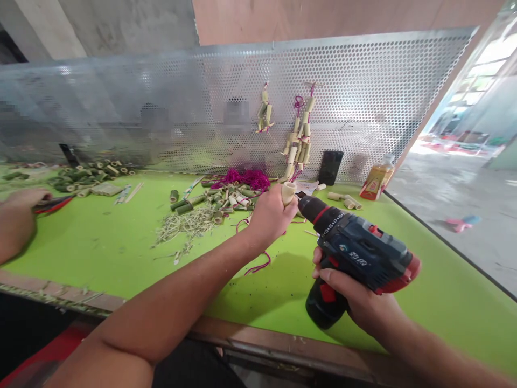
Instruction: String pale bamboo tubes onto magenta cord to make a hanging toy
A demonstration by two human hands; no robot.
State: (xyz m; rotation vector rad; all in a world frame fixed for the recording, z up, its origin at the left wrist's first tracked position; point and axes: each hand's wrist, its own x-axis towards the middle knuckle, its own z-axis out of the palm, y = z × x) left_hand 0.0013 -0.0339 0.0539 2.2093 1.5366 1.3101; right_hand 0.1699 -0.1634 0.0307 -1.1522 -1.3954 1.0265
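Observation:
My left hand (271, 214) is closed around a short, pale bamboo tube (288, 191), whose hollow end faces up. In my right hand (348, 288) is a dark blue and black cordless drill (359, 245), gripped by its handle. The drill's chuck (309, 207) points left and comes up close against the side of the tube. Whether the bit has entered the bamboo cannot be made out. Behind my left hand lies a pile of cut bamboo pieces (232, 198) with thin shavings (188, 223). A purple cord (260, 264) trails on the table below my wrist.
Bamboo figures (299, 140) hang on a perforated metal panel (363, 81). Purple string (250, 179), a phone (330, 167) and an amber bottle (376, 180) stand or lie at the back of the green table (133, 237). At left, another person's hand (20, 221) holds red-handled cutters (54, 205).

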